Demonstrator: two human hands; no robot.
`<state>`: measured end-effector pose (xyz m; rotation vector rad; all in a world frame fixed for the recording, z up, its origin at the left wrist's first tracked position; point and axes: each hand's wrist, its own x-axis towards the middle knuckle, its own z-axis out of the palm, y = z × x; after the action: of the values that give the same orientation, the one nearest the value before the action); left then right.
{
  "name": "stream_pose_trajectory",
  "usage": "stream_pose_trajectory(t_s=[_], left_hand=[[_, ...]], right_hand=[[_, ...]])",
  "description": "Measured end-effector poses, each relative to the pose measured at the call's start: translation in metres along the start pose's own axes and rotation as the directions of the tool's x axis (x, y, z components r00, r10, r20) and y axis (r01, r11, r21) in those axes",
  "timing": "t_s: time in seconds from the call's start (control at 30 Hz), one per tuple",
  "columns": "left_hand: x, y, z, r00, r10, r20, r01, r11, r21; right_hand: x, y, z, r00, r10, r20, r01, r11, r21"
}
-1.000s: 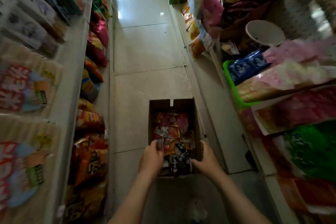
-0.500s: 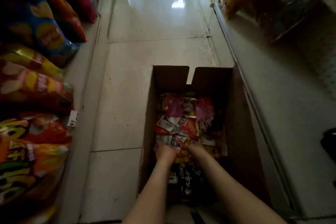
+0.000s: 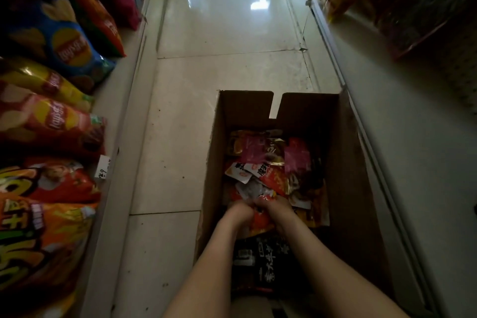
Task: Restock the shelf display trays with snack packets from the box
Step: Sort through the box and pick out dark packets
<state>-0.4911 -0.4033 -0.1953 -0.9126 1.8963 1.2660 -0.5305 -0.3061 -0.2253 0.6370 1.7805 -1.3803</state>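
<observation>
An open cardboard box (image 3: 346, 162) stands on the aisle floor, against the foot of the right shelf. Inside lie several small snack packets (image 3: 268, 162), red, orange, pink and white, with black packets (image 3: 260, 263) at the near end. Both my hands are down in the box, side by side. My left hand (image 3: 238, 212) and my right hand (image 3: 277, 205) have their fingers curled around a bunch of red and orange packets (image 3: 260, 219) between them. The fingertips are hidden among the packets.
Large crisp bags (image 3: 51, 121) fill the low shelf on the left, with a white price tag (image 3: 102, 170) on its edge. Packed snacks in a tray (image 3: 402, 0) sit on the right shelf above. The pale tiled aisle floor (image 3: 227, 28) runs ahead.
One second ago my hands held the box's near edges from higher up. The view has dropped low, and both hands have gone into the box and closed on packets.
</observation>
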Motion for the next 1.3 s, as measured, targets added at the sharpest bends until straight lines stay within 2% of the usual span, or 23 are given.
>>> stream_pose_trajectory(t_s=[0.07,0.1,0.2,0.3,0.37,0.47,0.5,0.53,0.57,0.6,0.63,0.7,0.77,0.83,0.93,1.0,1.2,1.27,1.3], left_hand=[[-0.018,0.001,0.000,0.997,0.068,-0.039,-0.073,0.987,-0.145],[-0.028,0.004,-0.002,0.987,0.110,-0.118,-0.127,0.982,-0.143],[-0.082,0.018,-0.014,0.951,0.216,-0.220,-0.221,0.975,0.001],[-0.144,0.038,-0.032,0.930,0.321,-0.177,-0.282,0.936,0.213],[-0.184,0.050,-0.042,0.905,0.400,-0.145,-0.330,0.874,0.357],[-0.272,0.100,-0.069,0.842,0.534,-0.078,-0.452,0.777,0.439],[-0.288,0.110,-0.073,0.812,0.583,-0.015,-0.485,0.689,0.539],[-0.306,0.120,-0.077,0.783,0.618,0.072,-0.477,0.523,0.706],[-0.331,0.136,-0.087,0.731,0.658,0.181,-0.472,0.296,0.831],[-0.366,0.155,-0.098,0.685,0.689,0.237,-0.454,0.148,0.879],[-0.383,0.164,-0.099,0.630,0.727,0.273,-0.446,0.050,0.894],[-0.435,0.190,-0.107,0.548,0.757,0.357,-0.479,-0.067,0.875],[-0.494,0.221,-0.117,0.410,0.791,0.454,-0.504,-0.218,0.836],[-0.535,0.242,-0.117,0.326,0.798,0.507,-0.528,-0.292,0.798],[-0.579,0.265,-0.107,0.234,0.815,0.530,-0.596,-0.310,0.740],[-0.610,0.283,-0.098,0.186,0.785,0.592,-0.640,-0.360,0.679],[-0.696,0.310,-0.060,0.169,0.616,0.770,-0.700,-0.474,0.534],[-0.729,0.311,-0.036,0.216,0.563,0.797,-0.756,-0.421,0.502],[-0.736,0.308,-0.026,0.260,0.559,0.788,-0.788,-0.349,0.508]], right_hand=[[-0.015,-0.009,-0.008,1.000,0.007,-0.004,-0.007,1.000,0.030],[-0.022,-0.014,-0.011,1.000,0.006,0.000,-0.006,0.999,0.051],[-0.075,-0.040,-0.024,0.995,0.076,0.062,-0.079,0.995,0.058],[-0.140,-0.075,-0.046,0.987,0.113,0.111,-0.118,0.993,0.031],[-0.182,-0.093,-0.063,0.985,0.106,0.135,-0.102,0.994,-0.031],[-0.276,-0.143,-0.093,0.978,0.077,0.196,-0.059,0.994,-0.096],[-0.296,-0.150,-0.099,0.968,0.064,0.244,-0.045,0.996,-0.079],[-0.318,-0.158,-0.106,0.961,0.050,0.272,-0.026,0.996,-0.091],[-0.348,-0.177,-0.117,0.955,0.031,0.295,0.004,0.993,-0.119],[-0.385,-0.197,-0.128,0.946,0.033,0.322,0.017,0.989,-0.150],[-0.404,-0.204,-0.134,0.934,0.030,0.356,0.033,0.985,-0.170],[-0.463,-0.231,-0.152,0.917,0.034,0.397,0.042,0.982,-0.182],[-0.526,-0.263,-0.173,0.912,0.000,0.410,0.081,0.980,-0.179],[-0.570,-0.283,-0.187,0.910,-0.033,0.412,0.116,0.977,-0.178],[-0.623,-0.299,-0.210,0.926,-0.050,0.374,0.112,0.983,-0.145],[-0.662,-0.293,-0.227,0.945,-0.053,0.324,0.075,0.996,-0.055],[-0.768,-0.243,-0.258,0.984,-0.130,0.123,0.091,0.956,0.279],[-0.802,-0.214,-0.273,0.990,-0.135,0.038,0.111,0.919,0.379],[-0.814,-0.204,-0.277,0.992,-0.128,0.002,0.115,0.899,0.422]])
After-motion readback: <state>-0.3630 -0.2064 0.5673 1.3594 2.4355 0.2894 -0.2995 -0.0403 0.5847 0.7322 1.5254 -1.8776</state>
